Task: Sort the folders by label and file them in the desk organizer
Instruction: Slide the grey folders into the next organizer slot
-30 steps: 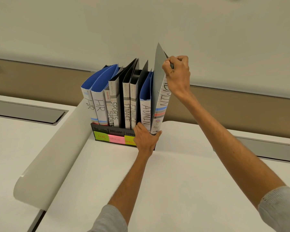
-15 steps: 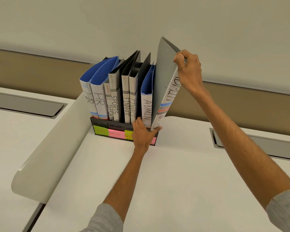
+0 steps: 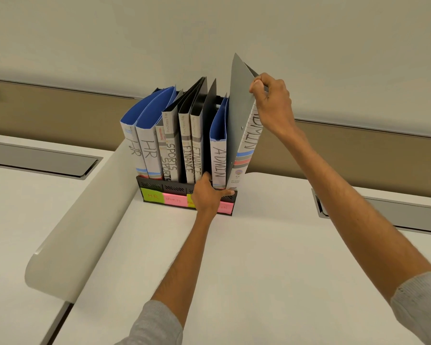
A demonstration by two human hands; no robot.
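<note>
A black desk organizer (image 3: 159, 186) stands at the back of the white desk, with green and pink sticky labels along its front. Several upright folders fill it, marked HR (image 3: 148, 148), SPORTS (image 3: 171, 155), FINANCE (image 3: 187, 155) and ADMIN (image 3: 218, 158). A grey ADMIN folder (image 3: 241, 125) leans rightward at the organizer's right end, its lower end at the rightmost slot. My right hand (image 3: 271, 103) pinches that folder's top edge. My left hand (image 3: 207, 195) presses on the organizer's front right, thumb under the grey folder's spine.
A curved cream partition (image 3: 80, 215) runs along the left of the desk beside the organizer. Grey cable hatches (image 3: 40, 160) (image 3: 383, 212) are set into the desks at left and right. A wall panel runs behind.
My right hand tilted the grey ADMIN folder's top to the right and holds it leaning. My left hand stays on the organizer's front.
</note>
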